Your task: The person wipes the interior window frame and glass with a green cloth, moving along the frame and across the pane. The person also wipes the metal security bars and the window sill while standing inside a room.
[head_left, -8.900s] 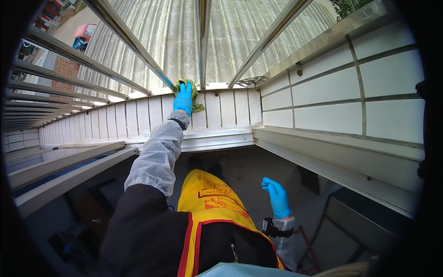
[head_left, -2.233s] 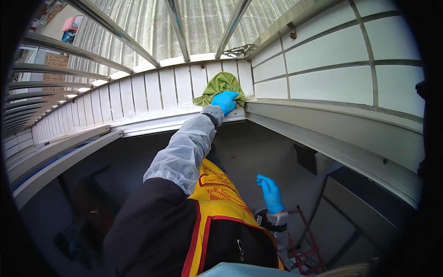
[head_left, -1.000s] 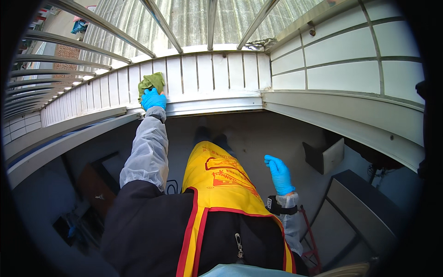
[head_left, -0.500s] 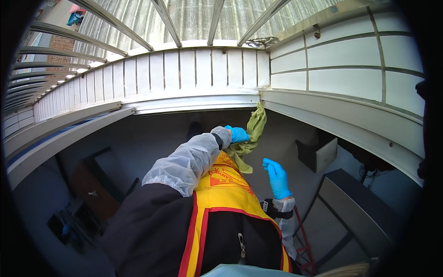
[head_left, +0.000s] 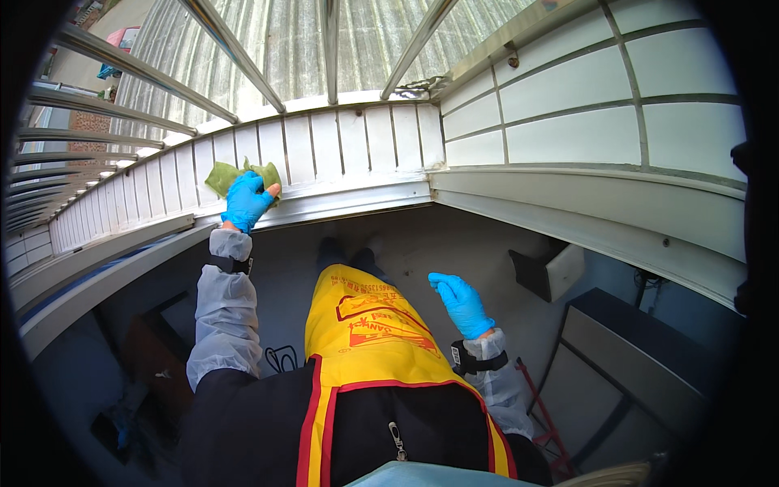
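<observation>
At the tiled window ledge, my left hand (head_left: 247, 200) in a blue glove grips a green cloth (head_left: 221, 178) and presses it against the white tiles (head_left: 299, 147) just above the metal window track (head_left: 353, 200). The thumb tip pokes bare out of the glove. Part of the cloth is hidden under the palm. My right hand (head_left: 461, 305), also in a blue glove, hangs in front of my yellow apron (head_left: 369, 312), to its right. Its fingers are loosely extended with nothing visible in them, and it touches nothing.
Metal bars (head_left: 331, 57) stand along the ledge's outer edge, with a corrugated roof (head_left: 284, 40) beyond. A white tiled side wall (head_left: 568, 134) closes off the right. Below the frame are a white box-like object (head_left: 556, 272) and a dark-topped cabinet (head_left: 641, 341).
My left hand has carried the green cloth from the track's right corner, near my body, leftward and out onto the tiled ledge. The right hand has shifted slightly left in view.
</observation>
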A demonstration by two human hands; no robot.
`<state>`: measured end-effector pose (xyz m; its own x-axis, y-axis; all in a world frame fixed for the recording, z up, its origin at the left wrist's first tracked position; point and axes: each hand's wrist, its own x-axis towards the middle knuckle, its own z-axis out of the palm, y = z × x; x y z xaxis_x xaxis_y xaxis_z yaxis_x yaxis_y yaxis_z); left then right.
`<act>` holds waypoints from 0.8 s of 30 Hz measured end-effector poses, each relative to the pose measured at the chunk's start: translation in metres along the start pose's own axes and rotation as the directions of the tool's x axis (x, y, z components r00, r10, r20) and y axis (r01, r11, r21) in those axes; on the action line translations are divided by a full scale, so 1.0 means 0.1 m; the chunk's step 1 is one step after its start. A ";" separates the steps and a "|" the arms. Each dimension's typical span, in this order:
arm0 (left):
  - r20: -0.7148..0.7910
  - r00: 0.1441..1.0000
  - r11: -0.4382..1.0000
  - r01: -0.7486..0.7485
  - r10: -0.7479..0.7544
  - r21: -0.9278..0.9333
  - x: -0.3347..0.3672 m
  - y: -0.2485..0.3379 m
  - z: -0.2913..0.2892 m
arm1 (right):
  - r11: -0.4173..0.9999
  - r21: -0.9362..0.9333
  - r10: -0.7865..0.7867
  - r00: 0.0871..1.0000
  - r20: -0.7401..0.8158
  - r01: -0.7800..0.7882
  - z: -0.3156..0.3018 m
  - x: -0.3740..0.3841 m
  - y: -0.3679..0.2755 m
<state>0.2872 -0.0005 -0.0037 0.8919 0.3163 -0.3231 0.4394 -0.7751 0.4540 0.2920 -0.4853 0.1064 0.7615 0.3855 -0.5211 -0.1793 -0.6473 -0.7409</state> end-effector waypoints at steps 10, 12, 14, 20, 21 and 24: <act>-0.051 0.972 0.915 0.231 -0.228 0.329 0.86 0.91 1.11 | 0.944 0.238 0.261 0.958 -0.121 -0.227 -0.20 -0.45 0.56; -0.036 0.999 0.968 0.039 -0.031 0.249 1.07 1.37 1.31 | 0.955 0.241 0.209 0.968 -0.140 -0.171 -0.18 -0.47 0.62; 0.016 0.997 0.970 -0.079 0.077 0.229 1.27 1.90 1.51 | 0.955 0.251 0.202 0.964 -0.171 -0.156 -0.18 -0.49 0.65; 0.017 0.994 0.971 -0.107 0.106 0.214 1.84 3.04 1.98 | 0.931 0.273 0.304 0.929 -0.211 -0.243 -0.25 -0.74 0.75; 0.024 0.996 0.982 -0.092 0.089 0.163 1.87 3.07 1.99 | 0.905 0.284 0.383 0.897 -0.220 -0.317 -0.25 -0.77 0.77; -0.029 0.972 0.965 -0.226 0.231 0.136 1.82 2.96 1.88 | 0.899 0.235 0.413 0.894 -0.170 -0.371 -0.25 -0.76 0.81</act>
<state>0.5596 -0.2751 -0.0841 0.9721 0.1439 -0.1855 0.2082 -0.8934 0.3982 0.2347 -0.5837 0.0962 0.7130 -0.0347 -0.7003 -0.5898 -0.5697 -0.5723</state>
